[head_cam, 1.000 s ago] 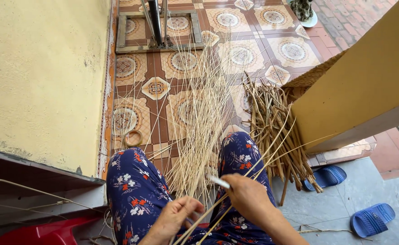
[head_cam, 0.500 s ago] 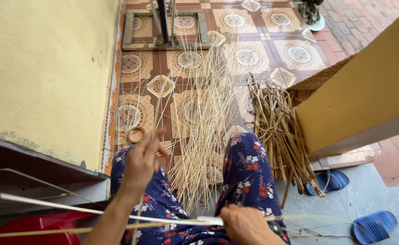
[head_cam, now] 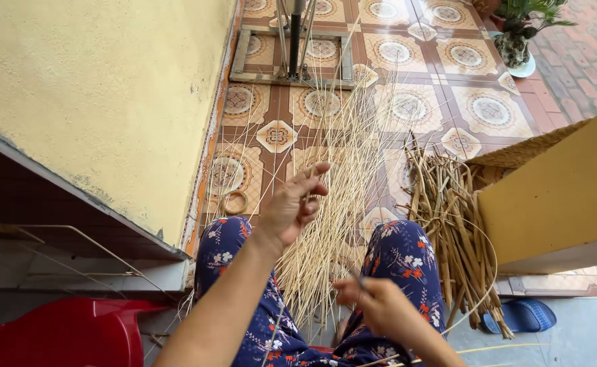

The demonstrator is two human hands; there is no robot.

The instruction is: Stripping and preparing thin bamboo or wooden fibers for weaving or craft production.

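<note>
I see the left hand raised at centre frame, fingers loosely spread and pointing toward 1 o'clock, touching thin strands above the fan of pale split strips that runs from the lap out over the patterned floor tiles toward 12 o'clock. The right hand sits at 5 o'clock by the floral trousers, fingers curled narrow; what they pinch I cannot tell. At 3 o'clock lies a bundle of thicker canes; a blue sandal shows at 4 o'clock.
</note>
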